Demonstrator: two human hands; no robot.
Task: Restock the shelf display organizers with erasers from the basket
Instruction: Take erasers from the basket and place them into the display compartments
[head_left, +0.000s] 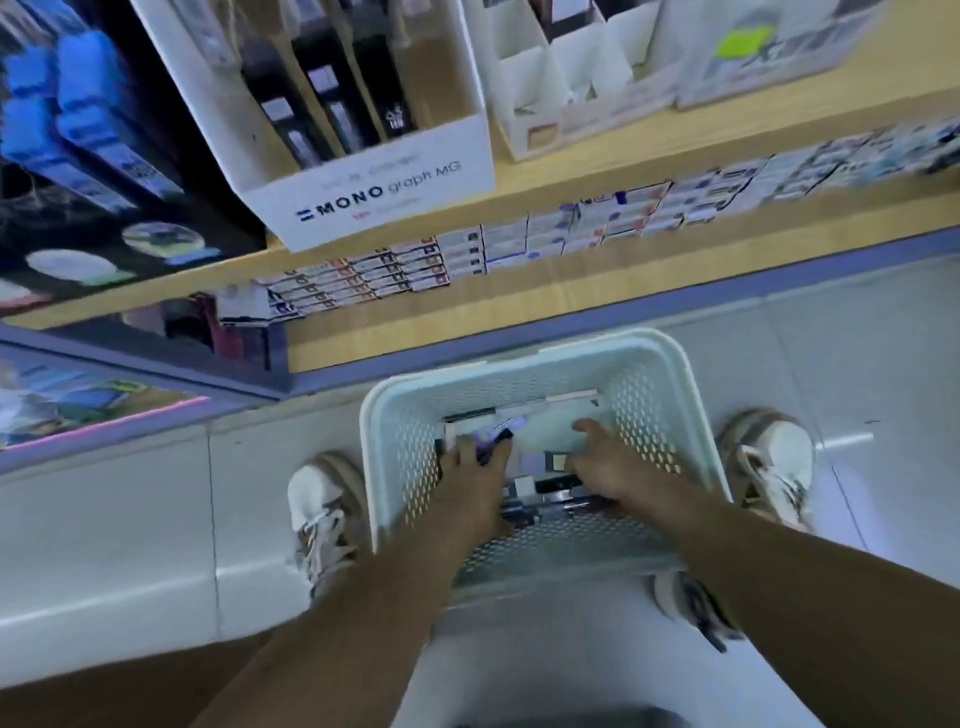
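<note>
Down at 6 o'clock, between the person's shoes (322, 499), a pale perforated plastic basket (519, 364) is sitting on the floor, and both bare forearms are reaching into it. The left grip (472, 462) is pinching a small purple-and-dark eraser pack (493, 439) between thumb and fingers near the basket's 9 o'clock wall. The right grip (613, 462) is pressing down among the loose eraser packs (550, 491) on the basket bottom, thumb sticking out. Motion blur is hiding whether its fingers are closing on one, so I cannot tell.

The packs are looking small, boxy and sleeved in card or film. I am judging them light and fairly stiff, a little slick on the wrapper and not fragile. Pinching across the short sides, or scooping several flat against the palm, is looking like the safest hold; a loose handful is likely to spill.

Glossy pale floor tile (130, 519) is spreading out toward 3 and 9 o'clock, catching the ceiling light. Beyond the basket, a blue-edged plinth is running under a light wooden shelf unit (571, 291). Toward 12 o'clock a lower shelf is holding a tight row of eraser boxes (467, 249), face up. Above it, at 11 o'clock, a white "MONO graph MG" display box (374, 197) is standing with dark packets inside. White cardboard organizers (561, 78) at 1 o'clock are showing several empty-looking slots.
</note>
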